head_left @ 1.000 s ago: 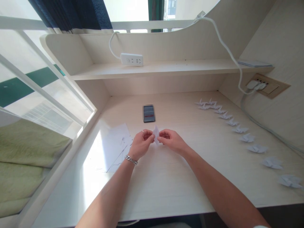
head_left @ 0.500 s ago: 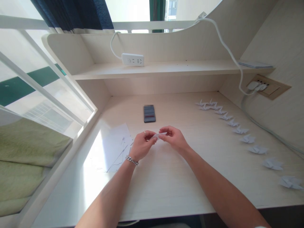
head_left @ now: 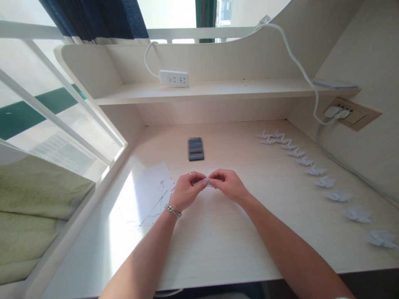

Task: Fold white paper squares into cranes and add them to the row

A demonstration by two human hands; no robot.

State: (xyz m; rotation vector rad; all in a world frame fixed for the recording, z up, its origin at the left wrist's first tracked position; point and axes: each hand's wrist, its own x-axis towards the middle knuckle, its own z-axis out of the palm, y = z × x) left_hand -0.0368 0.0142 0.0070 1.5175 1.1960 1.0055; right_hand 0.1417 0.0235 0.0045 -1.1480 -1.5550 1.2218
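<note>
Visibly, paper (head_left: 206,180) sits pinched in left fingers (head_left: 196,175) and right fingers (head_left: 219,172)

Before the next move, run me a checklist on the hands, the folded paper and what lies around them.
1. Left hand pinching the folded paper: ok.
2. Right hand pinching it too: ok.
3. Creases lined up: cannot tell, fingers hide most of the paper.
4. Dark object beyond the hands, untouched: ok.
5. Cranes at right, apart from the right arm: ok.
6. Loose sheets free of the left hand: cannot tell, they overlap in view.
</note>
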